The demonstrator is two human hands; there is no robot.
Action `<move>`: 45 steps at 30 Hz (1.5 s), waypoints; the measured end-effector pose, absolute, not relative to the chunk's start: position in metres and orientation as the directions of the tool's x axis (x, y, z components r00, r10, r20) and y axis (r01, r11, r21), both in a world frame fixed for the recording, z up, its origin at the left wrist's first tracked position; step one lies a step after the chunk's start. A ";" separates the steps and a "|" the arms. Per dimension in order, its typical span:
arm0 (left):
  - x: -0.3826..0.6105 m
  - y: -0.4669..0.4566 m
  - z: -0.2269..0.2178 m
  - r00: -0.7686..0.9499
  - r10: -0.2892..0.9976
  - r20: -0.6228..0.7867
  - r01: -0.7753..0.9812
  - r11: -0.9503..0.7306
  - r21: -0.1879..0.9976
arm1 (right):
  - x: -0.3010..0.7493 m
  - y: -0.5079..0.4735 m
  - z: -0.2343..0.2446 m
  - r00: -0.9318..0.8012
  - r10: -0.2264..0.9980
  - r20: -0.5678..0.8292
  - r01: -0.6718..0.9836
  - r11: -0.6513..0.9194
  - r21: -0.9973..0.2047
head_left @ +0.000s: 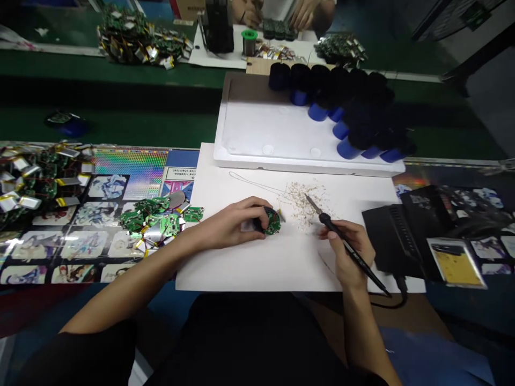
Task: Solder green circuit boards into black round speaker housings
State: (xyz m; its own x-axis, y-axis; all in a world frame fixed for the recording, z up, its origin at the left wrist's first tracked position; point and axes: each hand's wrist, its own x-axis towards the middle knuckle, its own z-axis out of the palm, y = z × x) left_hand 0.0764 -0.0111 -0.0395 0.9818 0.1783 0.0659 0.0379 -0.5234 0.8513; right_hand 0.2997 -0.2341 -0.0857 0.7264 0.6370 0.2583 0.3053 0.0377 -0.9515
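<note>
Left hand [229,222] pinches a round green circuit board [272,221] at frame centre, above white paper [225,268]. Right hand [346,249] grips a soldering iron [336,230] penwise, tip [308,197] near the board. Risk: a slip could bring the hot tip onto the left fingers [257,206], burning them.

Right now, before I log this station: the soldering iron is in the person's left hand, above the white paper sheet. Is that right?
Not quite: the head view shows the soldering iron in the person's right hand, not the left. It is above the white paper sheet, as you said.
</note>
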 end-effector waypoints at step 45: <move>0.330 0.085 -0.024 0.752 0.599 0.275 0.319 -0.697 0.643 | 0.308 -0.238 -0.125 0.793 0.602 0.096 0.092 0.037 -0.995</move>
